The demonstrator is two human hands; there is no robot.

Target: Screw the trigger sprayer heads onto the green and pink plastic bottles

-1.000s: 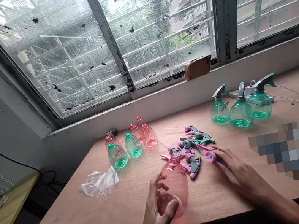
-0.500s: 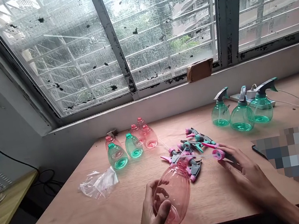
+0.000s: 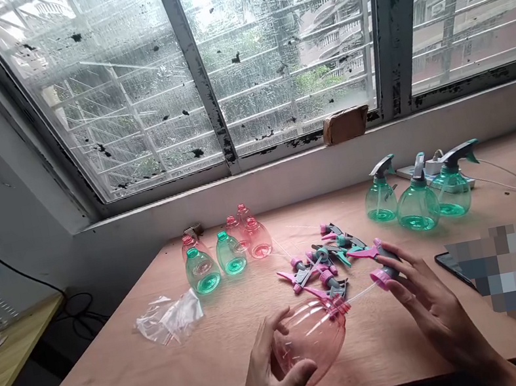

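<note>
My left hand is wrapped round a clear pink spray bottle, which tilts with its threaded neck toward the right. In my right hand is a grey and pink trigger sprayer head, its pink collar facing the bottle. A thin clear dip tube runs from that collar to the bottle's mouth; whether its tip is inside I cannot tell. Just beyond the bottle lies a heap of loose trigger sprayer heads, some pink and grey, some green and grey.
Open pink bottles and green bottles stand at the back left, behind a crumpled plastic bag. Assembled green spray bottles stand at the back right, beside a power strip. A dark phone-like object lies at right.
The pink bottle has tipped further, its neck swinging right toward my right hand. The sprayer head has turned, and its tube now points at the bottle's mouth.
</note>
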